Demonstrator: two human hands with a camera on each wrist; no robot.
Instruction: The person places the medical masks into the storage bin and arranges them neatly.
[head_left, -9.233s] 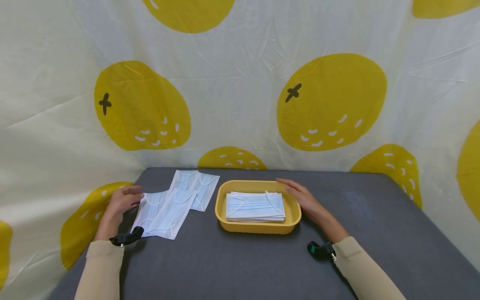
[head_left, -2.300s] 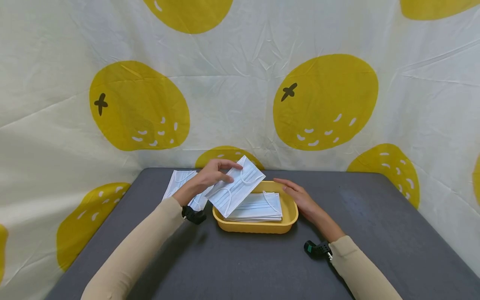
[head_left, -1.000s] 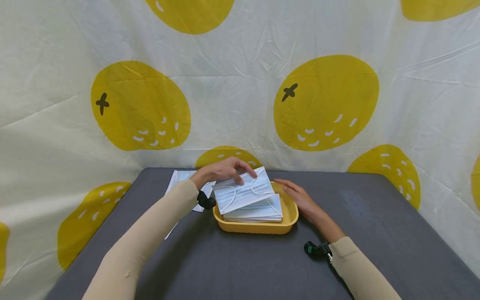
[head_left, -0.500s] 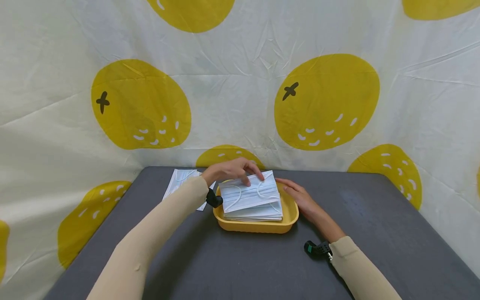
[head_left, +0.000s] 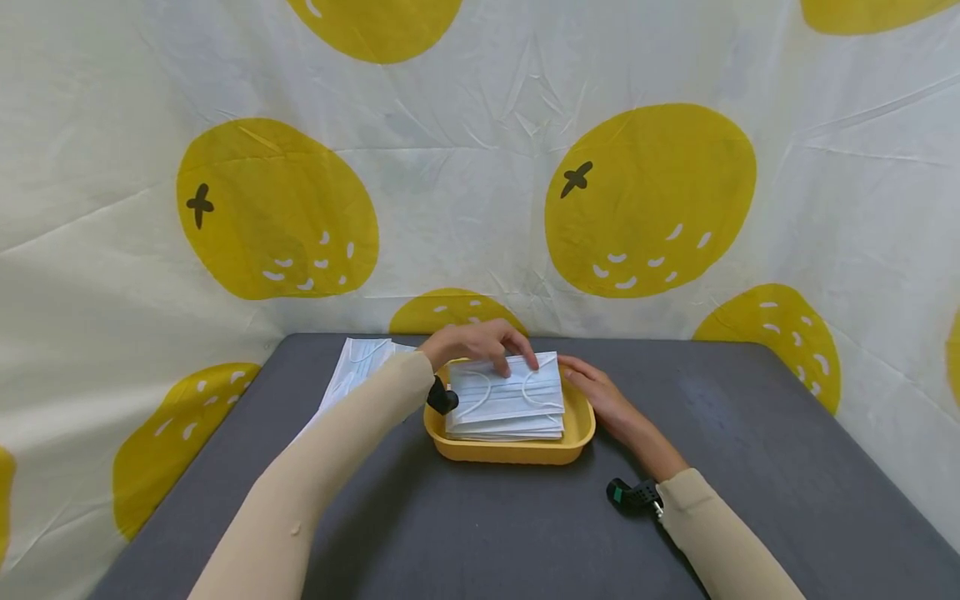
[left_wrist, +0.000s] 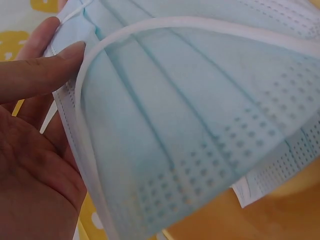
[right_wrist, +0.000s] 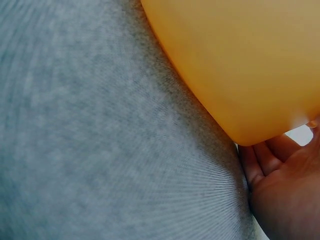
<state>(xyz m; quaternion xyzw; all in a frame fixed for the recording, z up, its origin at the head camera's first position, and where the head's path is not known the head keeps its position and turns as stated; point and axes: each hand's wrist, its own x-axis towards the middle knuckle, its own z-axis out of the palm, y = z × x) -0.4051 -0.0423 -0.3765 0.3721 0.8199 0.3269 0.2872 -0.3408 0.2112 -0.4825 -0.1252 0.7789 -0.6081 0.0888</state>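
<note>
My left hand (head_left: 483,342) pinches a pale blue pleated face mask (head_left: 510,390) by its far edge, over the yellow tray (head_left: 510,452). In the left wrist view, the thumb lies on the front of the mask (left_wrist: 165,100), with fingers behind it; a white ear loop crosses it. Below it in the tray lies a stack of similar masks (head_left: 506,433), mostly covered by the held one. At the tray's right end, my right hand (head_left: 603,396) rests its extended fingers against the side. The right wrist view shows those fingers (right_wrist: 265,157) against the tray wall (right_wrist: 240,85).
More face masks (head_left: 360,362) lie on the dark grey table (head_left: 480,533) left of the tray, partly hidden by my left sleeve (head_left: 315,467). A white curtain (head_left: 465,217) with yellow fruit prints hangs behind the table and along its left side.
My left hand has gone from the masks at left to the tray with one mask, then lowered and squared it over the stack. The right hand has stayed at the tray.
</note>
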